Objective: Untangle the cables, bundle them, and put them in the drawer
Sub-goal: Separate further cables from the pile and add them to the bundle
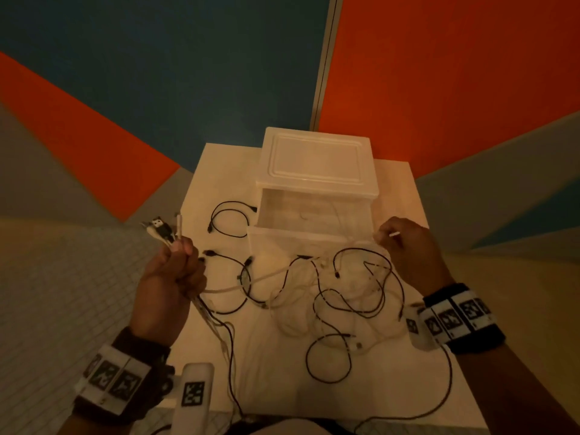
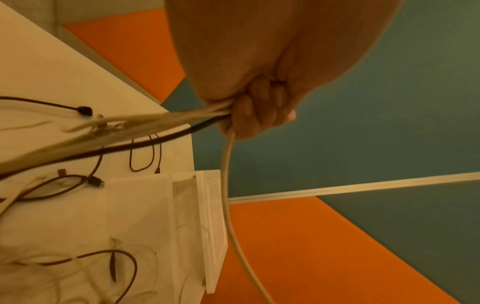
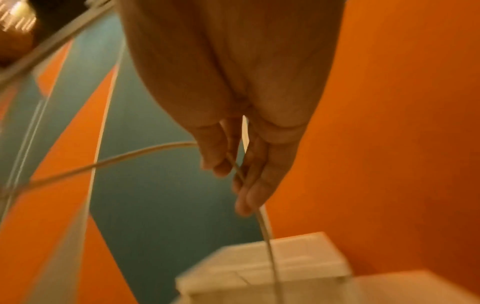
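Left hand [image 1: 169, 277]: clenched round a gathered bunch of white and black cable ends [image 1: 161, 231], plugs projecting above the fist, raised over the left edge of the small white square table [image 1: 216, 171]. Right hand [image 1: 408, 246]: fingertips pinched on a single thin white cable [image 3: 265, 226], held beside the pulled-out translucent plastic drawer [image 1: 314, 243] of the lidded white storage box [image 1: 317, 158]. Remaining tangle of loose black and white cables [image 1: 332, 293]: spread on the tabletop in front of the drawer, between both hands.

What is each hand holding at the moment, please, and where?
Left hand grips a bunch of cables near their plug ends. Right hand pinches a thin white cable mid-length.
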`<act>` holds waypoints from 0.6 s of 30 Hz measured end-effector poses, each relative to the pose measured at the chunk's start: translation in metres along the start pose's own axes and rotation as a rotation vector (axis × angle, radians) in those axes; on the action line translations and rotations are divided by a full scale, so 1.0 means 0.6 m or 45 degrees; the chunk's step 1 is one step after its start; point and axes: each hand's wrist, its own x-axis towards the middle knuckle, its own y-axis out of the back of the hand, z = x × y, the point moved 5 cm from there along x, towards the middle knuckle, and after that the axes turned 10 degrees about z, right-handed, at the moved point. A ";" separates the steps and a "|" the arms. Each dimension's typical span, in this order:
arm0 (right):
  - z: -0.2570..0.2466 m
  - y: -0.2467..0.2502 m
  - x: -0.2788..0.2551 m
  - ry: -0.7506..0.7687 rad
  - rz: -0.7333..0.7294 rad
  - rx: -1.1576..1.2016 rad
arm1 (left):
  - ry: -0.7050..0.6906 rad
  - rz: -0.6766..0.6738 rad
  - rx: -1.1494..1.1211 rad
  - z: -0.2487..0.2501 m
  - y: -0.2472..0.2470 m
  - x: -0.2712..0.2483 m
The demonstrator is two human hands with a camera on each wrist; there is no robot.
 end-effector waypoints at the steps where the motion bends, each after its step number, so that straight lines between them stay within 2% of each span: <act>1: -0.023 0.006 -0.003 0.036 0.056 0.124 | 0.005 -0.005 0.015 -0.004 -0.003 -0.002; 4: -0.124 0.020 -0.022 0.203 0.123 0.438 | 0.027 -0.068 0.116 -0.019 -0.026 -0.013; 6: -0.178 0.005 -0.046 0.315 0.028 0.479 | 0.014 -0.133 0.203 -0.024 -0.049 -0.026; 11: -0.234 -0.055 -0.110 0.506 -0.137 0.194 | 0.069 -0.270 0.278 -0.040 -0.088 -0.049; 15: -0.227 -0.078 -0.126 0.511 -0.149 0.002 | 0.199 -0.287 0.360 -0.050 -0.083 -0.056; 18: -0.222 -0.084 -0.129 0.530 -0.126 -0.102 | 0.274 -0.371 0.332 -0.052 -0.081 -0.060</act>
